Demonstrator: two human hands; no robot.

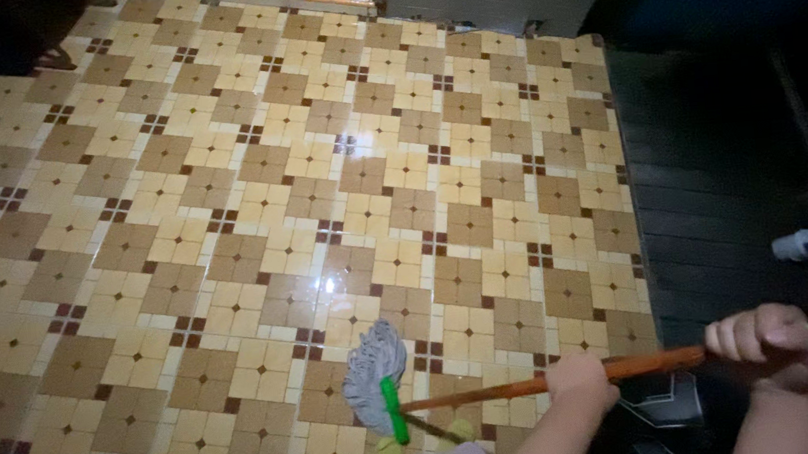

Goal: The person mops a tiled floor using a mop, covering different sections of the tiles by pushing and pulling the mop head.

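A mop lies low across the near edge of the scene, its head resting on the tiled floor. The mop head is a bundle of grey strings, fanned out and bunched toward the far side, fixed in a bright green clamp where it meets the handle. The handle is orange-brown wood, running almost level from the head toward the right.

Both hands grip that handle. The left hand closes around it near the middle, fingers wrapped over the top. The right hand clamps the far right end, fingers curled tight around the wood.

The floor shows a glossy pattern of tan and pale yellow squares with small dark red squares between them. To the right lies a dark slatted area, with a small white object on it.
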